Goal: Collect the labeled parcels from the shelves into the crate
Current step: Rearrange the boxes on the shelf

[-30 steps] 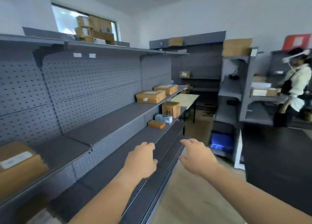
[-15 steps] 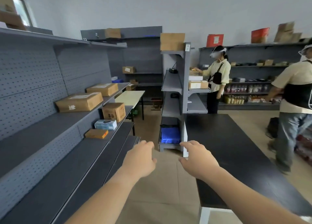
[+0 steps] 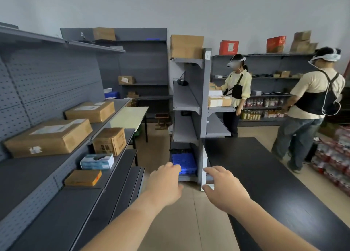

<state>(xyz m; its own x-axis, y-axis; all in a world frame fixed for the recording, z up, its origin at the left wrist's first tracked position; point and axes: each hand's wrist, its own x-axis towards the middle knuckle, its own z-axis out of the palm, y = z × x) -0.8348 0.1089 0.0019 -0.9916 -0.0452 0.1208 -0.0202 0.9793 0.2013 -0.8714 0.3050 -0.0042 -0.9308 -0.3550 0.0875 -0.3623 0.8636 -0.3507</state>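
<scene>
Five parcels lay on the grey shelves to my left. A big labelled box and a second box behind it sat on the upper shelf. Below them a small brown box, a blue-and-white carton and a flat orange packet lay in a row. The blue crate sat at the bottom of the middle rack ahead, well apart from them. My left hand and right hand hung over the floor, fingers loosely bent, holding nothing. A black table stood to my right, and beyond it were two people in headsets.
</scene>
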